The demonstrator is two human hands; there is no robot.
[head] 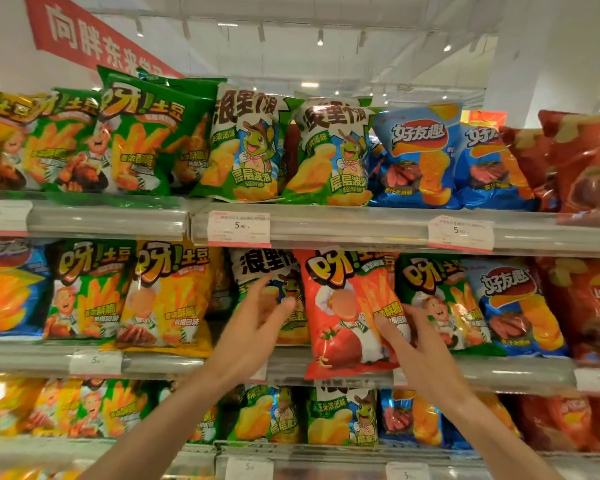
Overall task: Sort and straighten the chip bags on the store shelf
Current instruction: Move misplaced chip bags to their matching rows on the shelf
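Red foil was what I had under my right hand (409, 336): the red bag (347, 313) with the tomato printed low on its front stood on the middle shelf (499, 372), between a white-and-green bag (284, 271) on its left and a green bag (430, 282) on its right, and my fingers were loosely spread and laid along its right edge, thumb on the front, more touching than truly gripping so far as I could tell. My left hand (257, 320) was open too, fingers relaxed, reaching toward the white-and-green bag and holding nothing. What worried me was the bag's footing, because its lower end hung out past the shelf lip and covered the price rail, so a careless tug could slide it off the edge, and with such a light hold I judged it might slip from my fingers and drop. Pulling it sideways could also drag the green neighbour askew, since the two overlapped where my fingers lay. Squeezing harder would have risked crushing the chips inside, as the bag looked puffed and soft. It was the only red one in a row of green, yellow and blue packs, tilted a little off upright, glossy, with bold orange lettering at the top and a chef figure in the middle
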